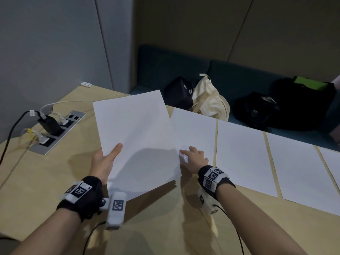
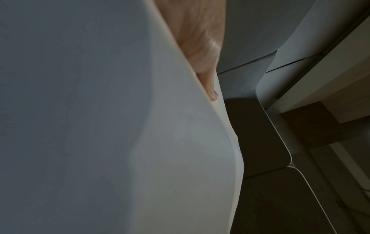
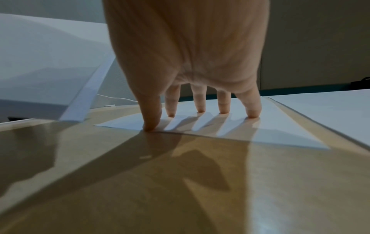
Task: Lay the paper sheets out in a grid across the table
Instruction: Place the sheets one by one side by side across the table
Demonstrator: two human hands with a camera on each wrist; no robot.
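Observation:
My left hand [image 1: 105, 159] grips a stack of white paper sheets [image 1: 136, 137] above the table, thumb on top near its lower left edge. The stack [image 2: 100, 126] fills the left wrist view, with the thumb [image 2: 206, 66] lying along it. My right hand [image 1: 195, 159] presses spread fingertips [image 3: 200, 109] onto the near end of a flat sheet [image 1: 195, 129] lying on the wooden table [image 1: 156, 227]. That sheet [image 3: 230, 129] is the leftmost of a row; more sheets [image 1: 242, 155] [image 1: 301, 172] lie to its right with narrow gaps.
A power strip [image 1: 57, 131] with plugs and cables is set into the table at the left. Behind the far table edge, a teal bench holds a black case [image 1: 179, 92], a cream cloth bag [image 1: 211, 98] and black bags [image 1: 276, 111].

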